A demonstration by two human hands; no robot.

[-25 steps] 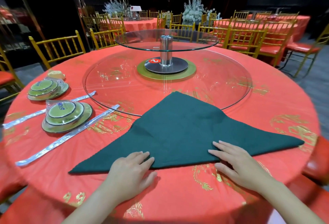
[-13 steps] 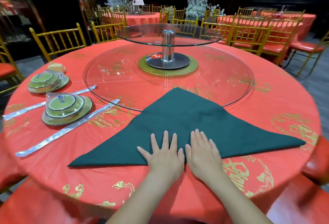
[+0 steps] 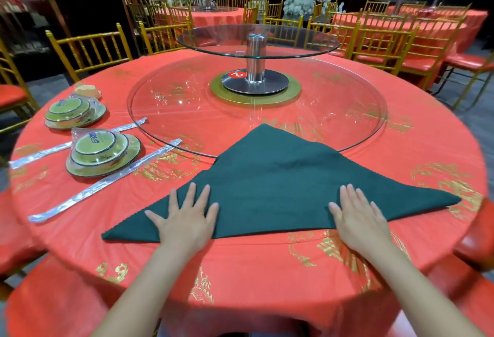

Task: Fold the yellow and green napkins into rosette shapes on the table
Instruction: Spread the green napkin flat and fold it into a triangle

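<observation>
A dark green napkin (image 3: pixel 270 184) lies flat on the red table (image 3: pixel 267 269), folded into a wide triangle. Its long edge faces me and its tip lies over the rim of the glass turntable. My left hand (image 3: pixel 187 219) presses flat on the napkin's left part, fingers spread. Flat on the right part lies my right hand (image 3: pixel 358 219), fingers straight. Both hands sit near the long front edge, well apart. No yellow napkin is in view.
A large glass turntable (image 3: pixel 187 112) with a raised smaller glass tier (image 3: pixel 256 39) fills the table's middle. Two wrapped stacks of green dishes (image 3: pixel 104 149) and long wrapped chopstick packs (image 3: pixel 104 184) lie at the left. Gold chairs ring the table.
My hands were side by side at the middle of the napkin's front edge half a second ago. They have slid apart along it, left hand leftward and right hand rightward.
</observation>
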